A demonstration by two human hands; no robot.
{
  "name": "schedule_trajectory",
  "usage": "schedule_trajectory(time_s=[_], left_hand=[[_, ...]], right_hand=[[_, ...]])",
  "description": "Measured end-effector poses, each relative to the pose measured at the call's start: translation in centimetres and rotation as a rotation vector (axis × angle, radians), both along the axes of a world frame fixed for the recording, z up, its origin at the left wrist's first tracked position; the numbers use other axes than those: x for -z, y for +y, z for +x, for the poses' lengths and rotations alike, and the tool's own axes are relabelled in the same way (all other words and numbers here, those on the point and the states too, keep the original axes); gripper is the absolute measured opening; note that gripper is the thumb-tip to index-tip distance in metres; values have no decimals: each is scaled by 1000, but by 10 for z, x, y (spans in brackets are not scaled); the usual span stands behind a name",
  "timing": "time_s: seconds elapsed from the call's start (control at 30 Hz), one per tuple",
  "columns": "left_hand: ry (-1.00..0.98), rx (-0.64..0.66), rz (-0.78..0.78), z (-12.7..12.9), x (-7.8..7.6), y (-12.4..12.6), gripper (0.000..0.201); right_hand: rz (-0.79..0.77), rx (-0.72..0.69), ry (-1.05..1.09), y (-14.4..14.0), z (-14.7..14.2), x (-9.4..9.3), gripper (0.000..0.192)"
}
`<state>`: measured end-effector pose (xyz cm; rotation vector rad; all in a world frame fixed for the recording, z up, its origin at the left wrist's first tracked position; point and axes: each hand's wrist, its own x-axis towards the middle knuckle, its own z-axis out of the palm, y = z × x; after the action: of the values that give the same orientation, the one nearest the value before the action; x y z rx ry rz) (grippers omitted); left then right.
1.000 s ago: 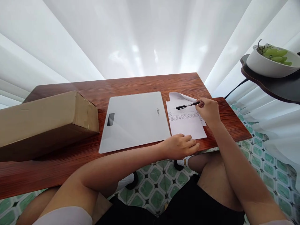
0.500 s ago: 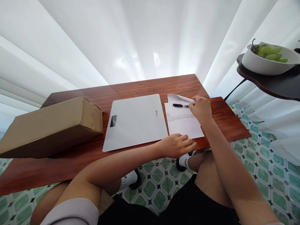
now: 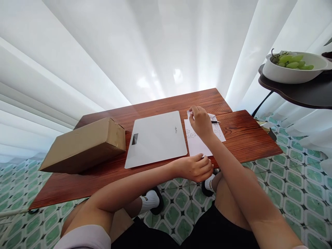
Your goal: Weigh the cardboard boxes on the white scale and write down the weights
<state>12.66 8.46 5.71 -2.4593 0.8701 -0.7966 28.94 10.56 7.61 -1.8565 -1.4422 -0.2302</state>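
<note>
- worktop (image 3: 249, 138): dark red wood, running out to its right end beyond the paper; its far edge faces the white curtain (image 3: 155, 52), its near edge passes just over the person's knees.
- cardboard box (image 3: 85, 145): set toward the left, one long side along the near part; its left end, cut off by the frame a second ago, now shows whole.
- white scale (image 3: 158, 141): flat in the middle, a strip of wood between it and the box, its right edge just beside the paper.
- white bowl (image 3: 287, 74): holding grapes (image 3: 290, 61), raised on a dark shelf at the right, well apart from the hands.
- paper (image 3: 198, 147): flat, right of the scale, near the front edge.
- left hand (image 3: 197, 168): at the front edge by the paper, fingers loosely bent; underside hidden, so i cannot tell if it holds anything.
- right hand (image 3: 201, 121): above the paper, fingers curled, grip hidden; it has moved left from the pen's right end.
- pen (image 3: 215, 121): over the paper, mostly behind the right hand; only its right end shows. whether it is grasped, i cannot tell.
</note>
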Motion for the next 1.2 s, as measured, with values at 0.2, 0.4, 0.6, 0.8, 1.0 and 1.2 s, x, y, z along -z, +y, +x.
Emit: schedule_trajectory(time_s=[0.2,0.4,0.6,0.8,1.0,1.2], left_hand=[[-92,-171,37,-48,-43,21,13],[-279,-603,-157,-134,-71,72,28],[-740,-952,-441,-222,-76,109,35],[-1160,-1144,-803,-269,-61,124,32],[-1314,-1242,-984,-299,-43,141,41],[-1427,-928,-1769,-319,-26,161,52]], right_hand=[[-29,-73,-11,1,-14,5,20],[-18,-134,-44,2,-22,10,24],[29,-160,-79,5,-25,14,23],[87,-135,-113,6,-19,17,24],[96,-163,-162,3,-17,23,24],[181,-173,-49,5,-41,16,19]])
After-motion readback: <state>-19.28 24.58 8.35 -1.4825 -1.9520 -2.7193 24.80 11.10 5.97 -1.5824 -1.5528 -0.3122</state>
